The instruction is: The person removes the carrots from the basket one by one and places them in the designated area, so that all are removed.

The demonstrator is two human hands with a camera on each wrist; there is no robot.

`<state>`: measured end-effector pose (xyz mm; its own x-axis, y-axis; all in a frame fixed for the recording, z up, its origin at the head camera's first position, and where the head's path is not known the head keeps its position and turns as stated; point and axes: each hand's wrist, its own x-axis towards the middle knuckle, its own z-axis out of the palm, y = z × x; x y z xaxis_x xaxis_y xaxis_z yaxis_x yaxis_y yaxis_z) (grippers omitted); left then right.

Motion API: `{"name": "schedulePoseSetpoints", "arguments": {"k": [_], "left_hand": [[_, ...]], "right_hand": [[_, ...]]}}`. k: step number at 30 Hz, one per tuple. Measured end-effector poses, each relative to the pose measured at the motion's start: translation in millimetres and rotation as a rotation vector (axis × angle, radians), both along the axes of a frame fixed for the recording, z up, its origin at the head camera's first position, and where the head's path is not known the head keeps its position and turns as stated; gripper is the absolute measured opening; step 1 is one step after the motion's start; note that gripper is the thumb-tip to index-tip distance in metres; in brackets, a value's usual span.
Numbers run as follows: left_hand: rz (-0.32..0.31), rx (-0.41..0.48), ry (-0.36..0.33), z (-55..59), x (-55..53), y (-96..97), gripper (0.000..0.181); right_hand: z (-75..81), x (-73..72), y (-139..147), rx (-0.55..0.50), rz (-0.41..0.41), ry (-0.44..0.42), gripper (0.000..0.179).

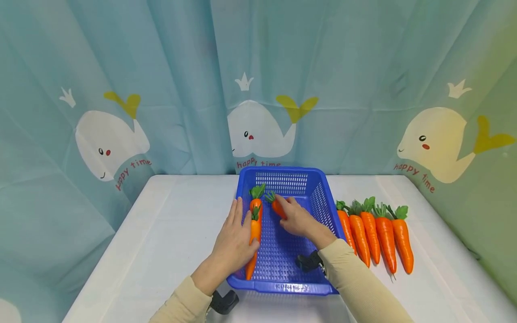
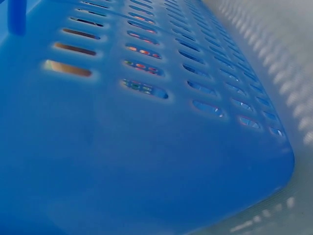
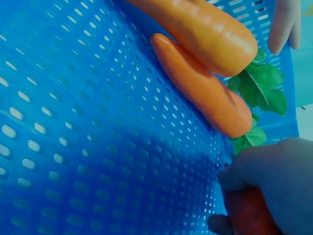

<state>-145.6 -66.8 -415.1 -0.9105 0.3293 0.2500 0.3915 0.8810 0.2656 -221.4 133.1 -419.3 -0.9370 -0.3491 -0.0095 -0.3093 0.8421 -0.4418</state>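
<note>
At a basket's (image 1: 288, 287) twelve o'clock, a carrot (image 1: 276, 207) is gripped by the right hand (image 1: 297, 219); at nine, the left hand (image 1: 235, 241) is outstretched.

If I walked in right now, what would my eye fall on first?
Probably the bright blue basket on the white table, with the right hand holding a carrot inside it. Just right of the basket, five orange carrots with green tops lie side by side. Behind the table, a teal curtain printed with white whales stands out too.
</note>
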Motion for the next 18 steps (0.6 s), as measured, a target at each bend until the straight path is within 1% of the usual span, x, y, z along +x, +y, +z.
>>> {"name": "schedulePoseSetpoints", "arguments": {"k": [4,10,13,18], "left_hand": [[-0.004,-0.01,0.014,1.0,-0.1,-0.1,0.066],[0.0,-0.015,0.014,0.7,-0.6,-0.1,0.065],[0.0,-0.013,0.016,0.4,-1.0,0.2,0.065],[0.0,-0.023,0.013,-0.1,-1.0,0.6,0.064]], "right_hand": [[0.8,-0.3,1.1,-0.034,0.036,0.029,0.072],[0.9,-0.9,2.1,-0.042,0.074,0.02,0.068],[0.9,-1.5,2.5,-0.038,0.081,0.02,0.06],[0.5,-2.3,1.7,-0.035,0.081,0.002,0.043]]}}
